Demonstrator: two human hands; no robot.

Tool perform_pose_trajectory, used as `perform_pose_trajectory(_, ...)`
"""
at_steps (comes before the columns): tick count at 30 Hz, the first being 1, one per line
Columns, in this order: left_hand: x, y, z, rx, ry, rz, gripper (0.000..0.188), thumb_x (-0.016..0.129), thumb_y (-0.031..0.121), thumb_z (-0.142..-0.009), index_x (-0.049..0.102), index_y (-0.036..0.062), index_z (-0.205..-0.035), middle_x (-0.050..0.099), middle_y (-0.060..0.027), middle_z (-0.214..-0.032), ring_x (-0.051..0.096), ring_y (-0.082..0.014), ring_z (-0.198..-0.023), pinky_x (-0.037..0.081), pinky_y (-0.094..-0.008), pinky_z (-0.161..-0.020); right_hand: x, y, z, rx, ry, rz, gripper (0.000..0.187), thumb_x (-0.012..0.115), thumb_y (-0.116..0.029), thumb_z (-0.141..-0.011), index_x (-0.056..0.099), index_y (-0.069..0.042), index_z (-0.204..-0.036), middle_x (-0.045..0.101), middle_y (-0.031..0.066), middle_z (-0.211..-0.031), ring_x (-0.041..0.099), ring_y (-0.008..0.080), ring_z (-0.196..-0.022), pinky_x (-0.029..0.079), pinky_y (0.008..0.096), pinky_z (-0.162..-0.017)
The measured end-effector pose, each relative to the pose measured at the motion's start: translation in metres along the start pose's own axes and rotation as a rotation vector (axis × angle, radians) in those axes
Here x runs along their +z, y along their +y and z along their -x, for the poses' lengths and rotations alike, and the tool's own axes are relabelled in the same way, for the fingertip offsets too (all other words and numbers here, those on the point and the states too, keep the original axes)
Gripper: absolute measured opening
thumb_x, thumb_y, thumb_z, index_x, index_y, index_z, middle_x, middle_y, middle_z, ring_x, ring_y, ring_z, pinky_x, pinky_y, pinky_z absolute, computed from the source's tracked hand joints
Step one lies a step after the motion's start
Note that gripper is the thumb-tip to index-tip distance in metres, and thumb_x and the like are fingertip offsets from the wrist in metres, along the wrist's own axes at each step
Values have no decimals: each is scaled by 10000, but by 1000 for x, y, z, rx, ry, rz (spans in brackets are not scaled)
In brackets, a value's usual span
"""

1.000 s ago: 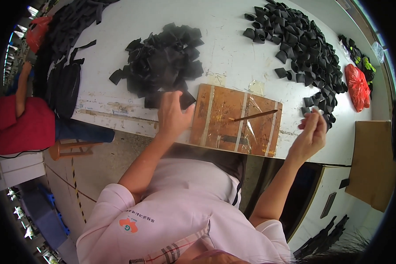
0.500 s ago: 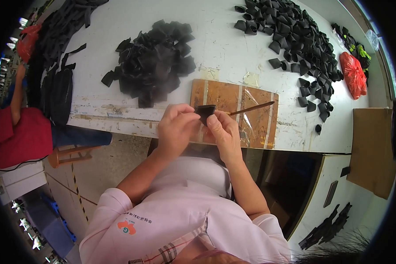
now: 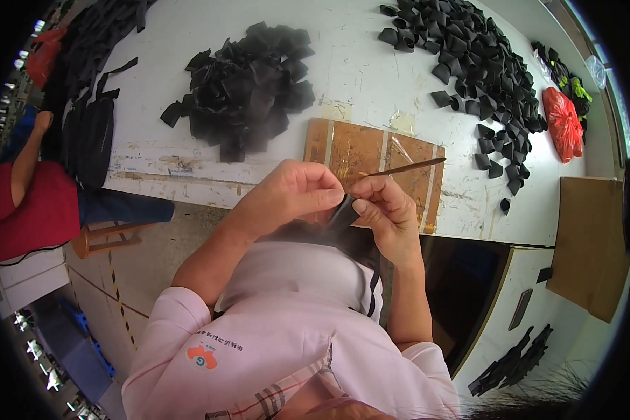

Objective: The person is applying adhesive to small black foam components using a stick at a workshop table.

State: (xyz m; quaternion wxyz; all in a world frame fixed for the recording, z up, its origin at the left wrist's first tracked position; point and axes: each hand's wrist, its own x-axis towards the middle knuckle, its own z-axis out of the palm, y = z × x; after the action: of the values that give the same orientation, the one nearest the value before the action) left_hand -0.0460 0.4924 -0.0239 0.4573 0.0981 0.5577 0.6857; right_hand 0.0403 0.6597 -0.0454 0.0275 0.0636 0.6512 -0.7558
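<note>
Hands: left hand point(image 3: 290, 196) has thumb and fingertips pinched on the upper end of a small black fabric piece point(image 3: 342, 214); right hand point(image 3: 393, 218) pinches its side between thumb and finger.
Black piece: held between both hands, over the near edge of the brown board point(image 3: 360, 143); its exact fold is hidden by the fingers.
Slim stick: the dark stick point(image 3: 416, 166) lies at 2 o'clock from the hands, on the board.
Loose heap: the black heap point(image 3: 241, 87) between 10 and 11 o'clock on the white surface point(image 3: 357, 56) seems the portion left.
Tube-like pile: the spread pile point(image 3: 483, 84) between 1 and 2 o'clock, plus a lone piece point(image 3: 505, 205) at 3, looks finished.
Progress: judged well along; the held piece appears midway.
</note>
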Motion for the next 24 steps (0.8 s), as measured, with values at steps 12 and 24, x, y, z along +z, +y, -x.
perform_pose_trajectory(12, -5, -2, 3, -115, -29, -67, 97, 610, 86, -758, 587, -2, -793, 587, -24, -673, 535, -75, -568, 393, -188, -470, 1, 3, -4, -17, 15, 64, 170, 537, 55, -795, 504, -2, -952, 584, 49, -785, 544, 89, -710, 457, 216, -646)
perform_pose_trajectory(24, 26, -25, 3, 337, 276, -433, 34, 586, -40, -766, 565, -16, -780, 581, 8, -675, 511, -11, -593, 430, -172, -503, 30, -2, 10, -281, 398, 527, 129, 661, -33, -700, 577, -22, -797, 553, 80, -749, 551, 192, -590, 434, 290, -489)
